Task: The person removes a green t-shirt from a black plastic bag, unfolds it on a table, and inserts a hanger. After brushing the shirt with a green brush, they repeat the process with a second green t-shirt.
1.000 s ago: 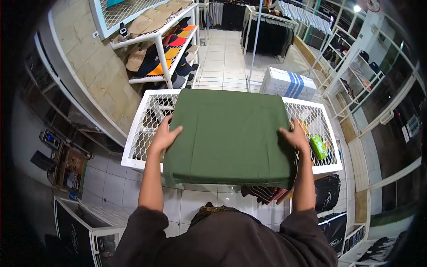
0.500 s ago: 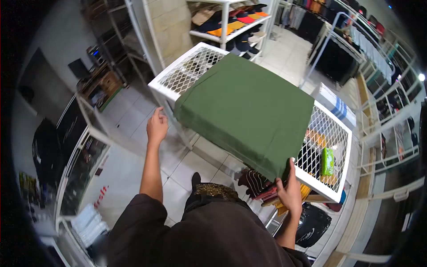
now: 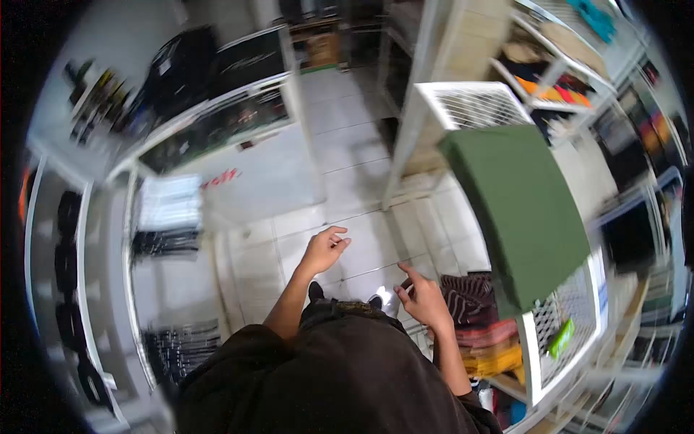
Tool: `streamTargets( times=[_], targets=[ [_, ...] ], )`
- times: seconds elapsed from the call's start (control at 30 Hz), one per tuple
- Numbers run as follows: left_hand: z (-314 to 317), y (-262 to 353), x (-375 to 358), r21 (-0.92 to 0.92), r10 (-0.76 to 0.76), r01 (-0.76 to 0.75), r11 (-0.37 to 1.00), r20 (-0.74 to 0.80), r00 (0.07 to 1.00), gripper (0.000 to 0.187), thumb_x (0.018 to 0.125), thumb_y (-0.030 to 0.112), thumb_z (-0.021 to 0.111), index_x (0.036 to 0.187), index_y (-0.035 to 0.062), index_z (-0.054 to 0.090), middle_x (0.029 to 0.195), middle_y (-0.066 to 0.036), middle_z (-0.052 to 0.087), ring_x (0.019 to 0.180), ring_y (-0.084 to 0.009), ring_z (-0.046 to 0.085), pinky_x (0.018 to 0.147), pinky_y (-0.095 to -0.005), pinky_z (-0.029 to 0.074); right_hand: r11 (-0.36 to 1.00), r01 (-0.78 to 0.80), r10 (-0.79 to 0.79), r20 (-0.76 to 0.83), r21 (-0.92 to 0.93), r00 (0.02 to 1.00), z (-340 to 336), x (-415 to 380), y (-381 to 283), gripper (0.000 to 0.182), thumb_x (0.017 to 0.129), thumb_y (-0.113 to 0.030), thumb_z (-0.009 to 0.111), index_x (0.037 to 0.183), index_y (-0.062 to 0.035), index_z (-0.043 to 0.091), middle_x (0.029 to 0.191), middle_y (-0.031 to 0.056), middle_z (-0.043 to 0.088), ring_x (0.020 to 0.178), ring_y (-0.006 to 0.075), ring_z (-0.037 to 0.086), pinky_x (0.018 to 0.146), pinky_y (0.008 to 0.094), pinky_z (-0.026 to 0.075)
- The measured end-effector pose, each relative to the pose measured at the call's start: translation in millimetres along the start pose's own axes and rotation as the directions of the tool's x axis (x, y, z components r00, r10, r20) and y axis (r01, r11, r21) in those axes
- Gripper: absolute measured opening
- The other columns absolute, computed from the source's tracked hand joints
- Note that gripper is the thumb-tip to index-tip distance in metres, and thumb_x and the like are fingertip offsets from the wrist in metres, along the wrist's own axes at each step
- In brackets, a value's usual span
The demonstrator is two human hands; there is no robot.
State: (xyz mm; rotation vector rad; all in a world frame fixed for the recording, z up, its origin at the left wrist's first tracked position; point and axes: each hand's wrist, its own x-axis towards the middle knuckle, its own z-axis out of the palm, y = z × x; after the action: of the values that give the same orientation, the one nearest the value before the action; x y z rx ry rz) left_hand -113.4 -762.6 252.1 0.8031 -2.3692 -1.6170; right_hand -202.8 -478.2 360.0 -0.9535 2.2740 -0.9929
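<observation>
A green cloth [image 3: 524,202] lies over the white mesh-topped table [image 3: 535,362] on the right, with its near side hanging past the edge. My left hand [image 3: 325,249] is in the air over the tiled floor, fingers loosely curled and apart, holding nothing. Nearer the table, my right hand [image 3: 423,293] is also off the cloth, its fingers apart and nothing in them. Below the table's edge, beside my right hand, are folded striped dark clothes [image 3: 470,300] and yellow ones [image 3: 491,359]. A green packet [image 3: 562,338] rests on the mesh.
A white counter [image 3: 267,177] with a glass front stands ahead on the left. Folded light clothes [image 3: 170,204] sit on a left shelf above dark stacks. A white rack with caps [image 3: 553,92] stands at the back right. White tiled floor [image 3: 347,181] runs between counter and table.
The view has swung left, so the table and cloth now appear farther right. My right hand has let go of the cloth's near corner. My left hand remains empty.
</observation>
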Motion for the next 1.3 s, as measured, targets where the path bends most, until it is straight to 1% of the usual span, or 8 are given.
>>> streamTargets(
  times=[0.37,0.6,0.67,0.9,0.97,1.13,1.23,1.3],
  targets=[
    [-186,-83,-158,-0.144,-0.183,0.117,0.983,-0.66,0.728,0.026,0.093,0.017,0.072,0.115,0.0028,0.069,0.079,-0.011,0.072,0.068,-0.0153,0.067,0.065,-0.03,0.054,0.922,0.381,-0.366,0.476,0.068,0.8,183,132,-145,0.043,0.089,-0.01,0.071,0.131,-0.0058,0.063,0.092,0.0171,0.075,0.073,0.0301,0.073,0.072,0.0385,0.057],
    [-307,-162,-181,-0.406,-0.343,-0.098,0.909,-0.86,0.379,0.028,0.095,0.017,0.068,0.119,0.0017,0.068,0.092,-0.005,0.069,0.073,-0.0123,0.063,0.068,-0.0248,0.05,0.781,0.564,-0.607,0.538,0.268,0.585,353,185,-238,0.032,0.089,-0.01,0.068,0.121,-0.0077,0.067,0.093,0.0155,0.071,0.073,0.0301,0.072,0.072,0.039,0.057],
    [-340,-167,-177,-0.42,-0.415,-0.011,0.907,-0.899,0.137,0.036,0.094,0.018,0.068,0.126,0.0009,0.063,0.094,-0.005,0.07,0.078,-0.013,0.065,0.069,-0.0258,0.051,0.723,0.62,-0.678,0.482,0.304,0.555,391,196,-260,0.029,0.09,-0.011,0.068,0.118,-0.0078,0.068,0.093,0.0156,0.07,0.073,0.031,0.071,0.071,0.0401,0.056],
    [-387,-175,-179,-0.726,-0.627,-0.278,0.629,-0.685,0.37,0.054,0.096,0.025,0.062,0.143,0.0015,0.05,0.129,-0.01,0.062,0.119,-0.0239,0.059,0.099,-0.0399,0.049,0.601,0.773,-0.786,0.324,0.204,0.526,455,213,-300,0.031,0.087,-0.007,0.07,0.118,-0.0073,0.068,0.101,0.0153,0.064,0.088,0.0323,0.066,0.083,0.0436,0.054],
    [-383,-168,-185,-0.726,-0.628,-0.274,0.631,-0.685,0.368,0.051,0.096,0.026,0.062,0.14,0.001,0.052,0.13,-0.01,0.062,0.121,-0.0243,0.058,0.099,-0.0398,0.049,0.426,0.899,-0.9,0.14,0.096,0.412,453,208,-310,0.033,0.087,-0.009,0.071,0.119,-0.0061,0.067,0.101,0.0172,0.063,0.087,0.0357,0.065,0.084,0.0456,0.052],
    [-369,-150,-195,-0.698,-0.592,-0.283,0.658,-0.711,0.379,0.041,0.093,0.029,0.067,0.127,0.0062,0.063,0.118,-0.006,0.066,0.111,-0.0206,0.06,0.093,-0.0358,0.048,0.527,0.847,-0.82,0.304,0.07,0.485,446,192,-324,0.022,0.094,-0.017,0.066,0.113,-0.0051,0.064,0.092,0.0201,0.068,0.081,0.0397,0.067,0.07,0.0488,0.053],
    [-359,-134,-198,-0.661,-0.571,-0.3,0.687,-0.748,0.34,0.039,0.092,0.022,0.065,0.127,0.0062,0.063,0.12,-0.008,0.066,0.11,-0.0203,0.061,0.093,-0.0358,0.048,0.539,0.838,-0.812,0.317,0.083,0.491,425,185,-323,0.019,0.098,-0.02,0.064,0.108,-0.0045,0.062,0.084,0.0214,0.068,0.071,0.0413,0.067,0.062,0.0492,0.052],
    [-349,-140,-198,-0.278,-0.276,-0.12,0.953,-0.961,0.032,0.043,0.09,0.014,0.064,0.132,0.0055,0.059,0.126,-0.011,0.063,0.11,-0.0204,0.061,0.092,-0.038,0.05,0.565,0.822,-0.781,0.364,0.069,0.507,408,189,-313,0.02,0.099,-0.022,0.064,0.107,-0.0038,0.063,0.079,0.0207,0.067,0.067,0.0412,0.066,0.061,0.0483,0.052]
  ],
)
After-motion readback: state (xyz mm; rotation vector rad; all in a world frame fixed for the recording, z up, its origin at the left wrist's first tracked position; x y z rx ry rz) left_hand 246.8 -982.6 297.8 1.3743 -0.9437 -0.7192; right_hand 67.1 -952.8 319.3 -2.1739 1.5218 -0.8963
